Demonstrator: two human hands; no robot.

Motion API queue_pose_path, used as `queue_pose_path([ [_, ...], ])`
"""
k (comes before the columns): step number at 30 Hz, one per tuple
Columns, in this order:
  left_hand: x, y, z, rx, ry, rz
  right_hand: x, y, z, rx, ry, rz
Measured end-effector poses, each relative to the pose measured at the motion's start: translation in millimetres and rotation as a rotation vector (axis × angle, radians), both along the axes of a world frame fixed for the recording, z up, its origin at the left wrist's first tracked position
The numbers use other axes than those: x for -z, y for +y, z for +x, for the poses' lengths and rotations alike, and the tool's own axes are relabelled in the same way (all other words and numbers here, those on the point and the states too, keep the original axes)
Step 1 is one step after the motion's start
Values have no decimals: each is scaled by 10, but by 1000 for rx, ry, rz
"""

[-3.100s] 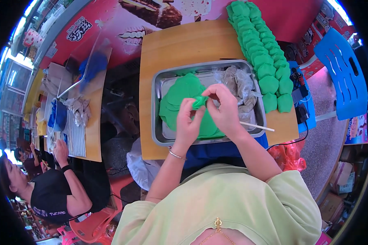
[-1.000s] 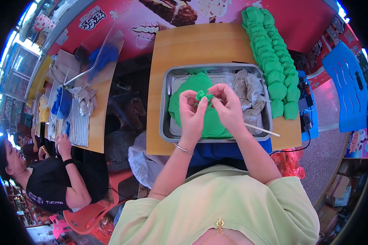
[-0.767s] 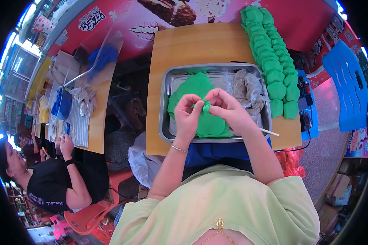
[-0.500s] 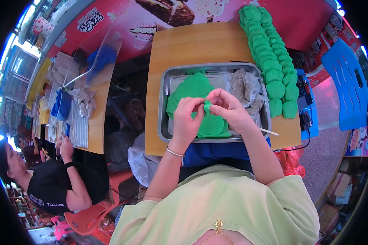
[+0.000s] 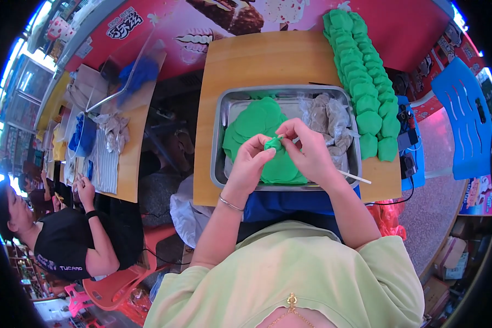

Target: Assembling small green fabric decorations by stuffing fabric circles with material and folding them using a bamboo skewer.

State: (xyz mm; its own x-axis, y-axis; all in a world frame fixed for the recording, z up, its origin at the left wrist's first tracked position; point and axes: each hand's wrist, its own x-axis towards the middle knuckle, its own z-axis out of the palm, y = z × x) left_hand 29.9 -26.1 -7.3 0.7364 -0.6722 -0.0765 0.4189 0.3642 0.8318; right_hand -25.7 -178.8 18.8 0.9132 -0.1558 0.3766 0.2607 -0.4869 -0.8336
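Observation:
Over the metal tray (image 5: 222, 104), my two hands work on a small gathered green piece (image 5: 273, 144). My left hand (image 5: 251, 162) is closed around its body, thumb against its front. My right hand (image 5: 309, 154) pinches the twisted top of the same piece between thumb and fingertips. Below them in the tray lies a pile of thin, flat green rounds (image 5: 255, 119), partly hidden by my hands. Beside the pile sit brown-grey lumps in a clear plastic bag (image 5: 327, 112). Whether the green material is cloth or something else, I cannot tell.
Long overlapping rows of green scalloped pieces (image 5: 364, 87) line the right of the wooden table (image 5: 257, 54). A white stick (image 5: 355, 176) rests across the tray's near right corner. A blue chair (image 5: 460, 120) stands at right; another person (image 5: 71, 240) sits at left.
My left hand has turned and now cups the green piece, showing it as a rounder bundle. My right fingers have shifted slightly right, to its top.

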Motion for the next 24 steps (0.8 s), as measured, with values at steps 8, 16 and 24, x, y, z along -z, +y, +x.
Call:
queue_pose_path([
  [8,-2,-48,-20,-165,-218,129,-49,-63,-60,-218,262,482],
  [16,-73,-36,-55,-11,-28,264,58,-72,-53,-262,247,606],
  [24,98,-166,-100,-320,104,-53,166,51,-21,65,83,280],
])
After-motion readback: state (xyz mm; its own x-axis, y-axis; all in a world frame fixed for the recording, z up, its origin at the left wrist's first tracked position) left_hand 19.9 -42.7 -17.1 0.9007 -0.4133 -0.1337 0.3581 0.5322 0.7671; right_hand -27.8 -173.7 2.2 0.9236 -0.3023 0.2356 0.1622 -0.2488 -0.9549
